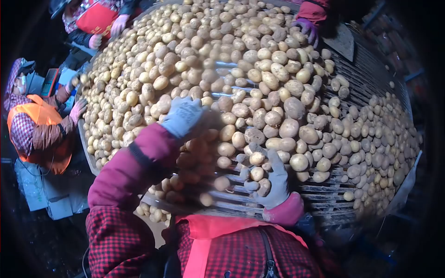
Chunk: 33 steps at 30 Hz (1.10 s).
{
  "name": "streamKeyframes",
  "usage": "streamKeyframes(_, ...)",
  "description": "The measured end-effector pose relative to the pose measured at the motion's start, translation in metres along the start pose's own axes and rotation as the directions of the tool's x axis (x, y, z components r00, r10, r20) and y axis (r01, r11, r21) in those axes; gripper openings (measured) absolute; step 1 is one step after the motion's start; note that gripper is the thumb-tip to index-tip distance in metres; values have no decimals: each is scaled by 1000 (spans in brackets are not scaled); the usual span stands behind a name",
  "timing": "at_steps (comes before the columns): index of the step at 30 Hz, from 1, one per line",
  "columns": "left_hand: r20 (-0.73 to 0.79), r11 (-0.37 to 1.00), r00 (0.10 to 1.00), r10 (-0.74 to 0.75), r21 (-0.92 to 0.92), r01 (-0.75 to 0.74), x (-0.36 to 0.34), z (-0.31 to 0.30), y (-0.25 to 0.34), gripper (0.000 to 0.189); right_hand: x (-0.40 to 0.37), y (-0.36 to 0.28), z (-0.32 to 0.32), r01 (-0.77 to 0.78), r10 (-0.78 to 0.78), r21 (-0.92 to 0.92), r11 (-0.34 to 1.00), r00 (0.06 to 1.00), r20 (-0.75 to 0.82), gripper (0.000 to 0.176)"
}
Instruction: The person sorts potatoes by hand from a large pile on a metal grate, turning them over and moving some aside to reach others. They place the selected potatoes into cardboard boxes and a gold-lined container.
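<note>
A big heap of potatoes [222,55] lies in front of me on a table of metal slats [320,199]. My left hand [182,116], in a light grey glove, reaches over the heap at its middle. Its knuckles are bent and the fingertips point down, so what they hold is hidden. Nearer to me, my right hand [273,183], also in a grey glove, curls its fingers and thumb around several potatoes [257,173]. A single potato [206,199] sits close to the near edge.
At the left, a person in an orange apron [41,125] has both hands by the heap. Gloved hands of another person [119,25] rest at the far left edge. A purple-gloved hand [307,30] reaches in at far right. White boxes [58,199] stand lower left.
</note>
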<state>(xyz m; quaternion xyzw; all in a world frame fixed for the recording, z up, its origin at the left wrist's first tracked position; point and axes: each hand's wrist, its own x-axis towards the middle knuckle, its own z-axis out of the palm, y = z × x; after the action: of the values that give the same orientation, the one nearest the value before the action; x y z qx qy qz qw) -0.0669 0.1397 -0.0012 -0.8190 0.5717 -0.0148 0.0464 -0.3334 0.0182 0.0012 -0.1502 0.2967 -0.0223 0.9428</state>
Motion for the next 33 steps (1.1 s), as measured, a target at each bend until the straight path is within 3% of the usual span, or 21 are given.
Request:
streamKeyframes(1, 130, 997, 991, -32, 77, 22, 12, 2, 7, 19, -2, -1, -2, 0, 0, 8, 1000, 1000, 6, 55)
streamKeyframes(3, 182, 981, 982, -54, 195, 18, 21, 16, 19, 17, -1, -2, -7, -1, 0, 28, 1000, 1000, 24, 56)
streamKeyframes(4, 206, 967, 976, -71, 254, 17, 22, 19, 24, 17, 2, -1, -13, 47, -46, -59, 997, 999, 23, 56)
streamKeyframes(6, 176, 970, 984, 41, 228, -81, 14, 20, 16, 14, 8, 2, -27, 92, -92, -140, 986, 996, 2, 56)
streamKeyframes(8, 103, 964, 984, 145, 208, -164, 3, 16, 10, 16, 11, 2, -27, 61, -62, -63, 996, 998, -13, 56)
streamKeyframes(10, 100, 984, 980, 175, 15, -177, -1, 16, 5, 17, 9, 0, -23, 1, -1, 67, 998, 1000, -3, 57)
streamKeyframes(12, 133, 982, 980, 149, -138, -130, 4, 14, 2, 22, 9, 5, -26, 67, -72, -145, 987, 997, -29, 56)
streamKeyframes(15, 233, 992, 972, -31, -111, 58, 17, 18, 16, 29, 1, 1, -11, 147, -141, -318, 937, 989, 42, 53)
streamKeyframes(19, 199, 981, 980, -4, -190, 42, 18, 22, 16, 39, 4, 6, -25, 250, -180, -465, 849, 965, 190, 54)
streamKeyframes(20, 124, 965, 992, 7, -261, 26, 13, 15, 14, 42, 3, 7, -25, 278, -196, -512, 813, 958, 209, 55)
streamKeyframes(21, 59, 918, 998, 34, -397, -7, 8, 6, 12, 40, 3, 7, -22, 309, -214, -554, 773, 949, 230, 56)
streamKeyframes(23, -69, 762, 995, 77, -639, -104, -5, -18, 13, 35, 2, 0, -12, 200, -173, -402, 894, 979, 104, 56)
streamKeyframes(25, 177, 411, 984, 28, -899, 151, -12, -50, 40, 32, 2, 0, -5, 85, -92, -205, 975, 995, -25, 56)
streamKeyframes(26, 121, 409, 967, 226, -912, 19, -9, -58, 41, 36, 9, 6, -28, 127, -139, -327, 936, 990, -15, 56)
streamKeyframes(27, -81, 453, 947, 311, -863, -223, -4, -55, 39, 39, 16, 12, -51, 165, -187, -446, 879, 982, -4, 56)
streamKeyframes(28, -77, 489, 962, 261, -849, -201, 5, -51, 36, 40, 24, 19, -73, 198, -234, -556, 807, 972, 7, 56)
streamKeyframes(29, -73, 523, 975, 208, -834, -174, 17, -47, 31, 41, 15, 6, -35, 19, -23, -58, 998, 997, -69, 55)
streamKeyframes(30, -171, 562, 977, 129, -799, -214, 37, -41, 20, 43, 10, 0, -10, 37, -45, -134, 990, 997, -62, 55)
streamKeyframes(31, -113, 706, 991, 72, -696, -131, 59, -39, 5, 42, 10, 0, -13, 35, -44, -176, 984, 998, -50, 55)
streamKeyframes(32, -293, 814, 954, 64, -538, -220, 85, -15, -12, 40, 11, -1, -19, 35, -45, -219, 975, 998, -39, 56)
streamKeyframes(33, -248, 875, 968, 19, -465, -136, 107, 0, -22, 42, 13, 0, -26, -21, 16, -114, 993, 999, -41, 55)
